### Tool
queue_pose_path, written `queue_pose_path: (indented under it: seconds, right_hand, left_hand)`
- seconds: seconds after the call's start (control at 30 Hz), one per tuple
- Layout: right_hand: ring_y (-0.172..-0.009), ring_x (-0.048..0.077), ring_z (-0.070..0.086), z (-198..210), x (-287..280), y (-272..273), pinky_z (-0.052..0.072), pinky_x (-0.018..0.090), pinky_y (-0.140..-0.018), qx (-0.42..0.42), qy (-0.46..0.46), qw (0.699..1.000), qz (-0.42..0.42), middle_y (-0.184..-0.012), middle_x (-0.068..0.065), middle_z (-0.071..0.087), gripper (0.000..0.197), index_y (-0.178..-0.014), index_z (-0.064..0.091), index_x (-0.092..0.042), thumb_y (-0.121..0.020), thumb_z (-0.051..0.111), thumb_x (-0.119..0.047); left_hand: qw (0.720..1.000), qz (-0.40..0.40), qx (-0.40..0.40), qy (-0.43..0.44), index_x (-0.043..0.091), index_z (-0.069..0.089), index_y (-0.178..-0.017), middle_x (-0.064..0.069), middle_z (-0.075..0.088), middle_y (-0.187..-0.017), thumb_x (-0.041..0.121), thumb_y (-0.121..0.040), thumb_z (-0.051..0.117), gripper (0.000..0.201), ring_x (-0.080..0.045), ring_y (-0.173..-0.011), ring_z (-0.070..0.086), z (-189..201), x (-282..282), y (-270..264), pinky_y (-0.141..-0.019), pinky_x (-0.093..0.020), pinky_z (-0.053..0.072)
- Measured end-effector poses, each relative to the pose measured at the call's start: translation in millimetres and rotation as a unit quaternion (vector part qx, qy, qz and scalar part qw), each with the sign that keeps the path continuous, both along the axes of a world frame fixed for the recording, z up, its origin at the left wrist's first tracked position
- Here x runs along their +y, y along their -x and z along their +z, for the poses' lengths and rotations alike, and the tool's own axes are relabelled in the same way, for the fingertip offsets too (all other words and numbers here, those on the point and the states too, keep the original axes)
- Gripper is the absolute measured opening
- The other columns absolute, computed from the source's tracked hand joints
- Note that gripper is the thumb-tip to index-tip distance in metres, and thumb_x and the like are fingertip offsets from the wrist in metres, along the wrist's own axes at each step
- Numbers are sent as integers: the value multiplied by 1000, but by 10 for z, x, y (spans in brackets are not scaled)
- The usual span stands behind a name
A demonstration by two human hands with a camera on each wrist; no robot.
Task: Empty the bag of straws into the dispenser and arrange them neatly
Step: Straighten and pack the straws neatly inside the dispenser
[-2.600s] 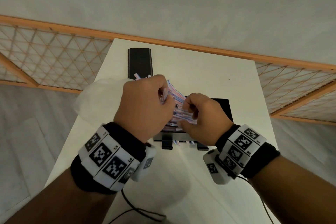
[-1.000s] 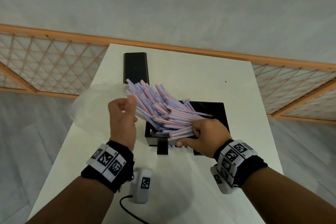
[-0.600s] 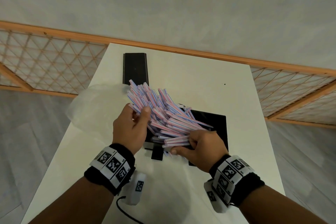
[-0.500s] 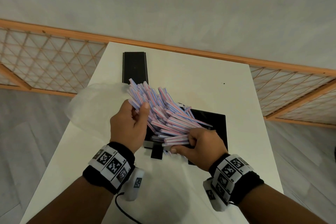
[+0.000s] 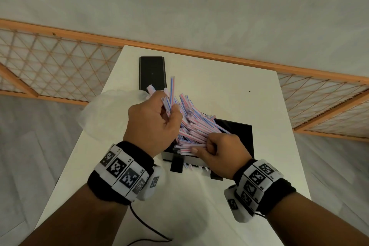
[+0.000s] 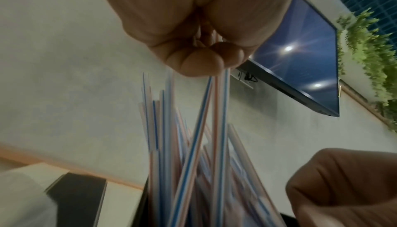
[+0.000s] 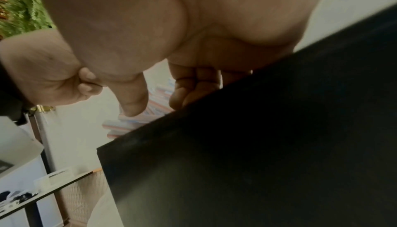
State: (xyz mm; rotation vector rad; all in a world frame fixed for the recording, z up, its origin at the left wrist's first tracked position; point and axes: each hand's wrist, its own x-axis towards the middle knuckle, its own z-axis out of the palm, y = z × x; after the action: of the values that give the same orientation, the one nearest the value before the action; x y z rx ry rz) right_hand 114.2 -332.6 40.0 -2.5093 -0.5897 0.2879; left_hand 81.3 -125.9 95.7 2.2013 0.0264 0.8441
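A loose heap of pink-and-blue striped straws (image 5: 196, 126) lies askew across the open black dispenser (image 5: 237, 132) in the middle of the white table (image 5: 249, 86). My left hand (image 5: 153, 124) pinches a few straws (image 6: 217, 111) at the heap's far left end and lifts them so they stand upward. My right hand (image 5: 221, 152) grips the near ends of the straws (image 7: 128, 123) at the dispenser's front edge (image 7: 236, 128). The empty clear plastic bag (image 5: 107, 114) lies on the table's left edge, behind my left hand.
The dispenser's black lid (image 5: 152, 73) lies flat at the back of the table. A wooden lattice fence (image 5: 50, 66) runs behind the table on both sides. A cable (image 5: 147, 227) trails from my left wrist over the near tabletop.
My left hand went from reaching with fingers spread at the straws' far ends to closing on a few and raising them. My right hand stayed at the near ends.
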Motion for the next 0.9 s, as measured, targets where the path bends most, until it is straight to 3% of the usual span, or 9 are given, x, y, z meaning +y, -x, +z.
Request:
queue_pose_path:
  seconds: [0.2, 0.37, 0.43, 0.53, 0.63, 0.7, 0.77, 0.83, 0.9]
  right_hand:
    - [-50, 11, 39, 387, 33, -111, 35, 26, -50, -54, -81, 995, -15, -54, -8, 41, 51, -65, 46, -18, -73, 71, -62]
    - [-71, 8, 52, 820, 233, -192, 45, 26, -64, -61, -167, 984, 20, -84, -9, 56, 52, -99, 53, -25, -68, 76, -61]
    - [-82, 3, 57, 925, 335, -198, 43, 17, -70, -63, -190, 979, 46, -91, -15, 58, 49, -105, 53, -27, -68, 70, -55]
    - [-71, -5, 57, 974, 475, -207, 38, 10, -61, -72, -191, 976, 75, -72, -23, 54, 11, -83, 52, -35, -74, 57, -31]
    - [-57, 8, 51, 949, 494, -246, 37, 19, -52, -97, -197, 974, 51, -56, -21, 46, 20, -64, 48, -35, -79, 49, -21]
    - [-55, 9, 47, 921, 432, -252, 31, 14, -51, -117, -215, 968, 55, -51, -20, 43, 23, -62, 51, -31, -84, 48, -24]
    - [-46, 10, 38, 845, 302, -251, 28, 20, -48, -103, -224, 968, 54, -45, -13, 38, 33, -55, 42, -30, -88, 48, -32]
    - [-42, 10, 34, 741, 163, -251, 26, 24, -48, -82, -202, 975, 51, -44, -10, 37, 43, -50, 36, -31, -89, 52, -32]
    - [-44, 12, 41, 648, 113, -208, 31, 27, -48, -68, -158, 983, 57, -45, -10, 41, 33, -53, 41, -27, -83, 48, -35]
  left_hand:
    - [998, -32, -54, -19, 5, 57, -67, 6, 48, -50, 11, -87, 68, 24, -16, -44, 43, 393, 16, -45, -48, -6, 33]
    - [993, -80, -82, -38, 3, 57, -68, 8, 46, -52, 9, -85, 70, 23, -14, -49, 43, 682, -96, -90, -49, -9, 33]
    - [993, -81, -82, -39, 2, 60, -70, 4, 53, -52, 10, -86, 70, 20, -15, -46, 47, 724, -163, -94, -48, -14, 37]
    - [993, -80, -82, -4, 1, 62, -72, 0, 57, -54, 11, -85, 70, 18, -14, -48, 50, 745, -278, -75, -50, -16, 39]
    - [992, -93, -77, 45, 2, 61, -76, 1, 56, -58, 15, -86, 70, 19, -9, -53, 50, 762, -389, -47, -54, -10, 38]
    - [986, -104, -76, 106, 3, 60, -89, 0, 59, -69, 22, -85, 72, 23, -11, -59, 56, 776, -406, -31, -56, -15, 43]
    - [975, -93, -90, 178, 9, 53, -109, -4, 57, -87, 33, -82, 71, 41, -21, -71, 57, 803, -374, -17, -61, -24, 44]
    - [976, -83, -98, 175, 8, 49, -119, -6, 56, -103, 36, -82, 65, 48, -25, -84, 55, 817, -345, -12, -70, -30, 44]
    - [983, -138, -55, 104, 4, 58, -115, -4, 58, -106, 34, -88, 57, 40, -21, -93, 56, 763, -389, -26, -80, -31, 44]
